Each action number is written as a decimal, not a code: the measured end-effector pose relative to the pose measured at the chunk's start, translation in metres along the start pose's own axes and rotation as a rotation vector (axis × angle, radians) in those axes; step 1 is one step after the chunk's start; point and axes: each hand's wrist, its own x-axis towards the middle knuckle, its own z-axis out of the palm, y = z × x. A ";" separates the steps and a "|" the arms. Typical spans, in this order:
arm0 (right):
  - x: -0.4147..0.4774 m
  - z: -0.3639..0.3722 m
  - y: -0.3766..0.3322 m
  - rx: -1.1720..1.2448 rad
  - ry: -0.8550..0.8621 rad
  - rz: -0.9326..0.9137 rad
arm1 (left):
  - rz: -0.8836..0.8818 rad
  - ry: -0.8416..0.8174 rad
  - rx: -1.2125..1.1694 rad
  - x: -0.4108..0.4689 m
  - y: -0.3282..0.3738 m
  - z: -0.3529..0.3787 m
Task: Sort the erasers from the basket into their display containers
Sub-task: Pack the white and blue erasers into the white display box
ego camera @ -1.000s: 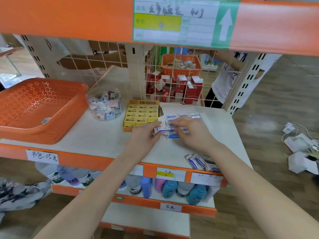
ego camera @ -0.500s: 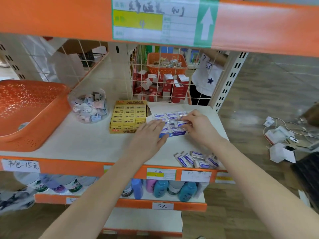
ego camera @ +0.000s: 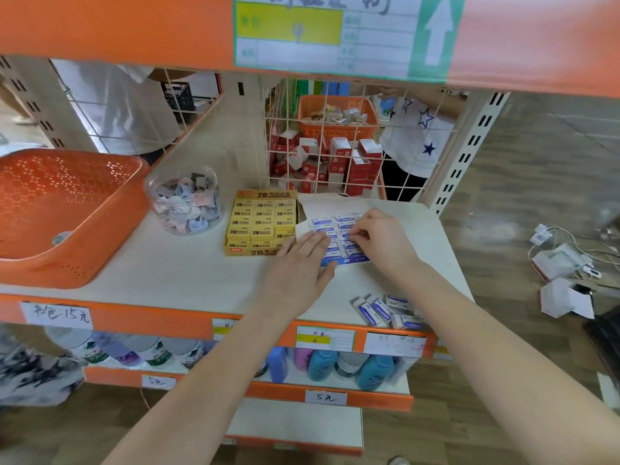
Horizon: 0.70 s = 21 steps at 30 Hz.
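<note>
A blue-and-white display box of erasers (ego camera: 335, 229) lies on the white shelf (ego camera: 188, 273), right of a yellow box of 2B erasers (ego camera: 261, 223). My left hand (ego camera: 298, 266) rests flat with straight fingers against the blue box's left front. My right hand (ego camera: 379, 239) lies over the box's right side, its fingertips curled down onto an eraser in it. Several loose blue-and-white erasers (ego camera: 385, 312) lie at the shelf's front right edge. The orange basket (ego camera: 67, 209) stands at the left, nearly empty.
A clear round jar (ego camera: 188, 201) of small erasers stands between basket and yellow box. Behind a wire grid are red boxes (ego camera: 332, 162) and another orange basket (ego camera: 335, 115). Bottles (ego camera: 322, 364) fill the lower shelf. White packaging (ego camera: 563, 280) lies on the floor at right.
My view has shifted so the shelf sits further left. Both hands stay at the blue eraser box; the right hand moved a little toward its back right rows.
</note>
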 end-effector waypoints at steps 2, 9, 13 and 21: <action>0.001 -0.002 0.001 -0.008 -0.022 -0.022 | 0.001 0.006 -0.016 0.001 0.001 0.001; -0.015 -0.024 0.007 -0.057 -0.135 -0.137 | 0.015 0.032 -0.036 0.002 0.000 0.004; -0.044 -0.039 0.009 0.078 -0.099 -0.092 | 0.134 0.130 -0.168 -0.001 0.002 0.001; -0.103 -0.054 0.011 0.065 -0.267 0.078 | 0.455 -0.182 -0.387 -0.009 0.026 -0.013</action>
